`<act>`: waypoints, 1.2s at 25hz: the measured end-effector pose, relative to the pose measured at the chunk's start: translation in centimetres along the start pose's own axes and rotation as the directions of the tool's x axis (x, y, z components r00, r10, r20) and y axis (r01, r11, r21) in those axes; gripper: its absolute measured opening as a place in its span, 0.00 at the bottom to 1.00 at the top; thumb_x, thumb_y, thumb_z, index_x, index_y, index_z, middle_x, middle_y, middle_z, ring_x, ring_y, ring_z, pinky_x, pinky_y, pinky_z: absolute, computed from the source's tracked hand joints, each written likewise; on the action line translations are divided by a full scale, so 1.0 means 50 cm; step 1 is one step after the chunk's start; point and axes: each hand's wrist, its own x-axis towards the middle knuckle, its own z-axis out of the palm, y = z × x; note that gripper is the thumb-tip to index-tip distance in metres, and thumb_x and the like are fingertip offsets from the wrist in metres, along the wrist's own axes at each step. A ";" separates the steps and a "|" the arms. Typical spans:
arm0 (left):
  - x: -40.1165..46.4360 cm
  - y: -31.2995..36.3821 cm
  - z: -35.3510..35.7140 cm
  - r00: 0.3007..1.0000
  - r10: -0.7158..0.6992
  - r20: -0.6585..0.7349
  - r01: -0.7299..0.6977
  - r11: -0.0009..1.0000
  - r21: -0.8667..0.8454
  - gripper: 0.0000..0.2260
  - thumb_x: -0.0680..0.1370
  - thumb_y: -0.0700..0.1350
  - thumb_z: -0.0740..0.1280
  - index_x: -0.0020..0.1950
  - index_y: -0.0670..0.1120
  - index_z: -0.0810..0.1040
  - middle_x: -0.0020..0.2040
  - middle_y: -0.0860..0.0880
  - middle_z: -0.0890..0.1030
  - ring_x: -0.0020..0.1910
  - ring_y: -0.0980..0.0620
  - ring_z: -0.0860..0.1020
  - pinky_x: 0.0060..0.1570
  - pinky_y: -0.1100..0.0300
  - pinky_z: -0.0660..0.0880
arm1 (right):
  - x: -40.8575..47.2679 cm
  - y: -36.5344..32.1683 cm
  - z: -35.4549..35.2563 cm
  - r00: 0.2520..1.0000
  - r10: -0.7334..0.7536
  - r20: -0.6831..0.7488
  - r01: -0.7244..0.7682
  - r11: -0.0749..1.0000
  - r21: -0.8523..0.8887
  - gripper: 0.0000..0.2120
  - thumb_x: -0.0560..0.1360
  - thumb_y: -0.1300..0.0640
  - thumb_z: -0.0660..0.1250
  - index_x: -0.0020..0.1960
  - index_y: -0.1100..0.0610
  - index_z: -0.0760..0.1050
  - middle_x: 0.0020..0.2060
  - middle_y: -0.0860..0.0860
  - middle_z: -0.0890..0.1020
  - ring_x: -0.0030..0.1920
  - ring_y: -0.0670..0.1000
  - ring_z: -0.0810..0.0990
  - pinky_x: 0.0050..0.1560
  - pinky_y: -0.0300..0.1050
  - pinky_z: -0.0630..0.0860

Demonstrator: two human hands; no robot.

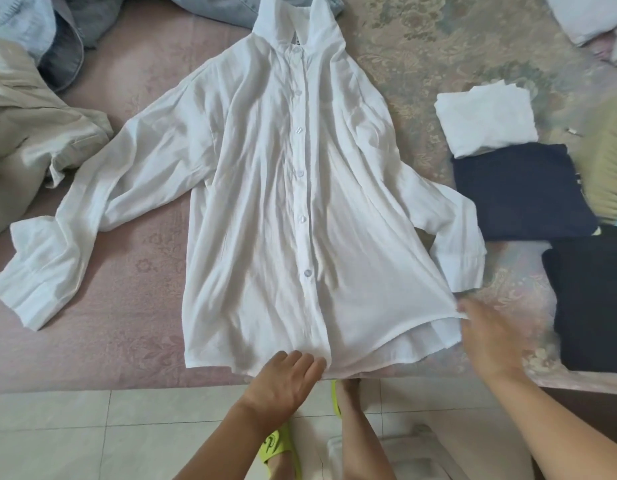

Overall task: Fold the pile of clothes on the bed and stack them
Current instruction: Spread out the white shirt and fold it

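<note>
free: bedspread left of shirt | blocked: folded stack right, unfolded pile far-left

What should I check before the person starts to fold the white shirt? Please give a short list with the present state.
1. White shirt lies spread, buttons up: ok.
2. Both sleeves laid flat: not ok, left sleeve is bunched.
3. Hem smooth: not ok, corner by right hand is doubled.
4. Left hand on hem: ok.
5. Folded clothes clear of shirt body: ok.
6. All buttons closed: cannot tell.
</note>
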 end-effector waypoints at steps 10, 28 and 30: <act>-0.195 -0.129 -0.067 0.351 -0.932 0.092 0.880 0.295 -0.373 0.40 0.65 0.58 0.73 0.68 0.34 0.67 0.58 0.38 0.73 0.57 0.36 0.72 0.52 0.42 0.72 | 0.020 -0.015 0.058 0.927 -0.370 -0.064 0.316 0.860 -0.400 0.29 0.58 0.69 0.77 0.57 0.60 0.73 0.54 0.61 0.76 0.53 0.63 0.75 0.51 0.59 0.67; -0.264 -0.144 -0.104 -0.137 -0.982 0.131 0.822 -0.186 -0.538 0.08 0.77 0.34 0.56 0.48 0.47 0.69 0.43 0.43 0.78 0.40 0.41 0.76 0.39 0.47 0.75 | -0.038 -0.041 0.014 0.976 -0.061 0.208 0.119 0.952 -0.283 0.08 0.70 0.65 0.70 0.43 0.62 0.71 0.39 0.60 0.78 0.35 0.62 0.78 0.31 0.45 0.64; -0.270 -0.142 -0.096 -0.065 -0.994 0.087 0.939 -0.091 -0.333 0.09 0.76 0.32 0.57 0.51 0.44 0.69 0.45 0.43 0.77 0.40 0.40 0.74 0.37 0.48 0.70 | -0.038 -0.053 0.014 0.968 -0.022 0.250 0.133 0.889 -0.437 0.11 0.77 0.55 0.62 0.58 0.56 0.70 0.56 0.52 0.76 0.53 0.54 0.78 0.42 0.44 0.69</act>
